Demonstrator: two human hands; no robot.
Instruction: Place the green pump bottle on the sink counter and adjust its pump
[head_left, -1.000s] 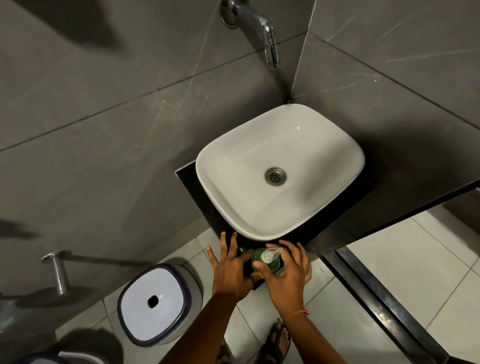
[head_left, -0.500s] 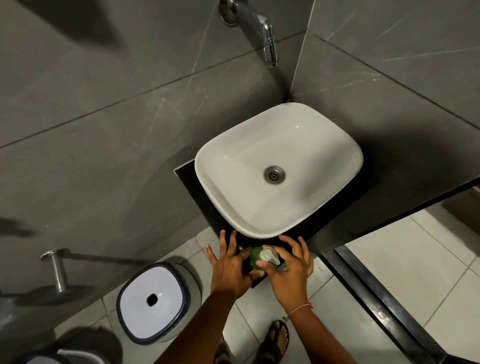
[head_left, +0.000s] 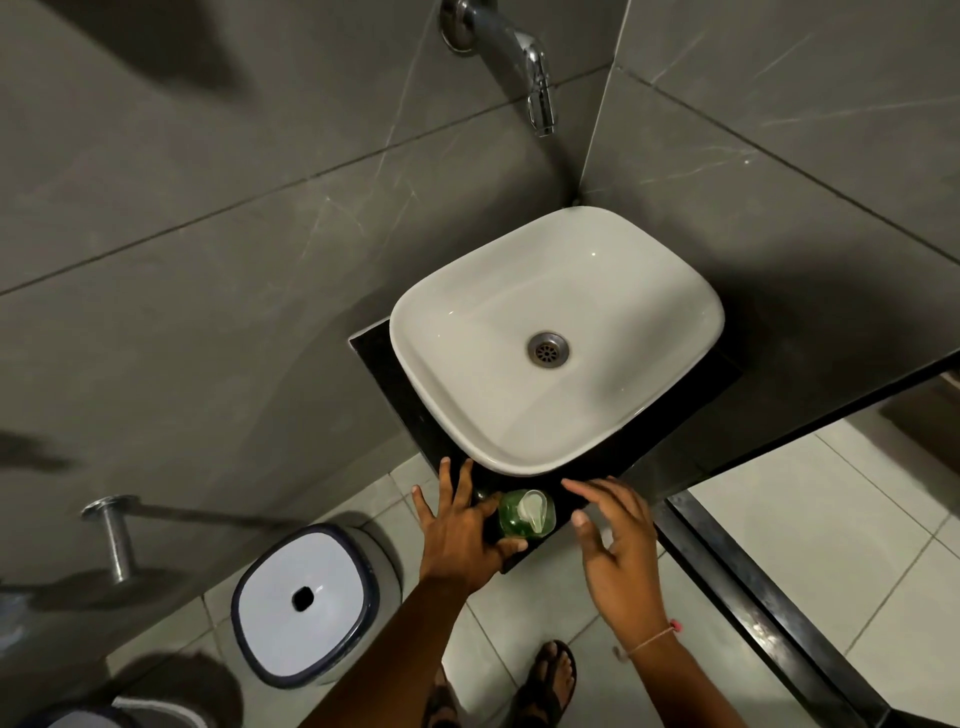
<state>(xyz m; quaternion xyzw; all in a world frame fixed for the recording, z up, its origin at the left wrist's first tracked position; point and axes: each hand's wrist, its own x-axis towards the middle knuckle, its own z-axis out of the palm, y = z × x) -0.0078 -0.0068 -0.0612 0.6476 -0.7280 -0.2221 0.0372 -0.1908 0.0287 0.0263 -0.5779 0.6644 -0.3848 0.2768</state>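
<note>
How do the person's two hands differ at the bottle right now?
The left hand touches the green pump bottle, thumb at its base; the right hand hovers beside it, apart. The right wrist wears a thin band; the left is bare. Both have fingers spread.

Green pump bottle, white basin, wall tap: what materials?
Green pump bottle: likely translucent plastic; light shows through the body. White rounded basin: probably glazed ceramic; smooth, with glossy highlights. Silver wall tap: chromed metal by its mirror-like reflections.
</note>
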